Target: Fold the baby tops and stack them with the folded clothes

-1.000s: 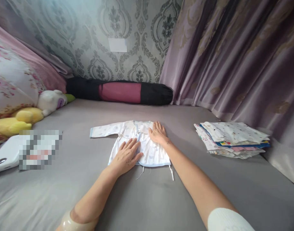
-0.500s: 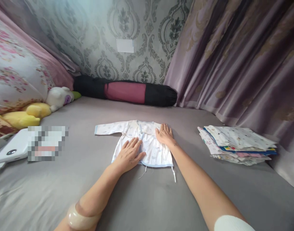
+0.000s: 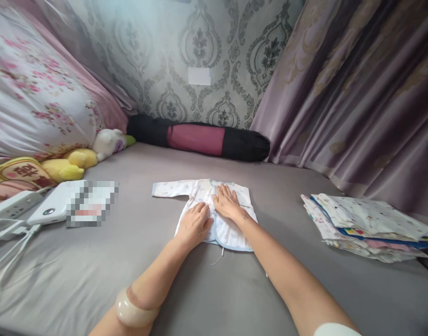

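Note:
A small white baby shirt (image 3: 233, 233) with pale blue trim and a faint print lies on the grey bed. Its left-hand sleeve stretches out flat, while no sleeve sticks out on the right. My left hand (image 3: 195, 227) rests palm down on the lower left of the shirt, fingers lightly bent. Across the upper front lies my right hand (image 3: 227, 201), flat with its fingers stretched out. Neither hand grasps the cloth. A thin tie hangs from the bottom hem.
Folded baby clothes (image 3: 371, 214) form a stack at the right. On the left are a white device (image 3: 52, 205), a power strip (image 3: 16, 207), cables and plush toys (image 3: 108, 143). A black and maroon roll (image 3: 196, 139) lies along the wall, beside a curtain (image 3: 305, 93).
My right hand has slid left from the shirt's right shoulder onto its middle front. My left hand stays on the lower left part. The view has shifted left.

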The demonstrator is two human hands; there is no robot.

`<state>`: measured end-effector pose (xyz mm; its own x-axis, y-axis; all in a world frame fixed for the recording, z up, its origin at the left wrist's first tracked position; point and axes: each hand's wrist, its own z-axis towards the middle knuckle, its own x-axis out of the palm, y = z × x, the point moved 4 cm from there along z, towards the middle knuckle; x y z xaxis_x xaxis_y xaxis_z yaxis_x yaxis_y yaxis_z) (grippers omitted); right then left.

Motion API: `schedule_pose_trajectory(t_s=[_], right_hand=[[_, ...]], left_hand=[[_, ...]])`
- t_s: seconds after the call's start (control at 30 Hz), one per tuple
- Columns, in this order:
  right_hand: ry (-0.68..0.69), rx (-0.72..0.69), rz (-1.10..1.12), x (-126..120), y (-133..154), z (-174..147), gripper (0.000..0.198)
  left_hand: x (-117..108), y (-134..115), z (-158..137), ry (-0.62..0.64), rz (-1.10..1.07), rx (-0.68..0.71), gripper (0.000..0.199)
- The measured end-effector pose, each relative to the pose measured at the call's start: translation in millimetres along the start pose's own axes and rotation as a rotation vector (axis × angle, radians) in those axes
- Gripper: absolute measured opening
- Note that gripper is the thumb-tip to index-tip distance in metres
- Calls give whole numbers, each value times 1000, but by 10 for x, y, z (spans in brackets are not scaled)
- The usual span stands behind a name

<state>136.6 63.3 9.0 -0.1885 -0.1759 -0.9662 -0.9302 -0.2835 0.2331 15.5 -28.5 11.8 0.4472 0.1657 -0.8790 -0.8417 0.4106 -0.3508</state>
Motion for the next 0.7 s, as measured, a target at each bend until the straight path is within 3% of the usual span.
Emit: schedule_pose_trajectory(t_s=[0.27,0.4,0.5,0.6,0.7], right_hand=[[-29,-4,-85,-254,104,140,48],[-165,-86,-85,-423,463,262,38],[-118,-200,-22,-453,832,414,35],[-55,-301,66,-461,1194,628,31],[18,-366,128,-421,1496,843,30]], left_hand=[[-42,2,21,-57,-23,-29,24],[-106,-39,40,-51,5,-104,21],[-177,-6,53,-67,51,-234,21],[-308,198,48,-228,-43,-433,22],[-458,573,-32,-519,-313,-690,24]])
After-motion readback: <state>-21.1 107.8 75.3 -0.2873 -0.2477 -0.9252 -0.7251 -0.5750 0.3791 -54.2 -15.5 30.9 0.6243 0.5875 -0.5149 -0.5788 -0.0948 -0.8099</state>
